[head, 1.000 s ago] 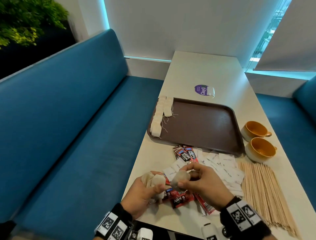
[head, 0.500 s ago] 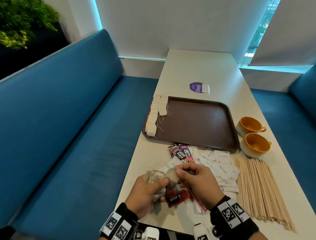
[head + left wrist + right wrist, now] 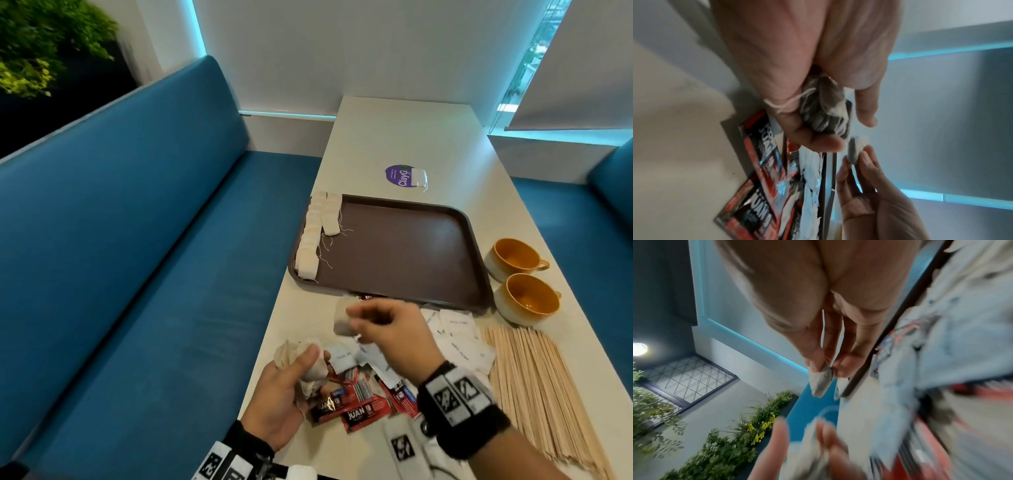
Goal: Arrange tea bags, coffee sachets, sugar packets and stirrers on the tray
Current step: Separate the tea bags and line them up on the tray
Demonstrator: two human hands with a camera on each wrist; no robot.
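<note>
A brown tray (image 3: 404,246) lies on the white table, with two rows of tea bags (image 3: 317,236) along its left side. My right hand (image 3: 383,329) pinches a single tea bag (image 3: 342,320) (image 3: 821,381) above the table, just short of the tray's near edge. My left hand (image 3: 291,387) grips a bunch of tea bags (image 3: 308,359) (image 3: 822,112) at the table's near left corner. Red coffee sachets (image 3: 356,404), white sugar packets (image 3: 459,339) and wooden stirrers (image 3: 548,387) lie on the table in front of the tray.
Two orange cups (image 3: 520,281) stand right of the tray. A purple sticker and one stray tea bag (image 3: 418,178) sit behind the tray. A blue bench (image 3: 144,274) runs along the table's left edge.
My right hand has pulled one tea bag away from the bunch in my left hand and carried it forward toward the tray. The left hand stays in place with its bunch.
</note>
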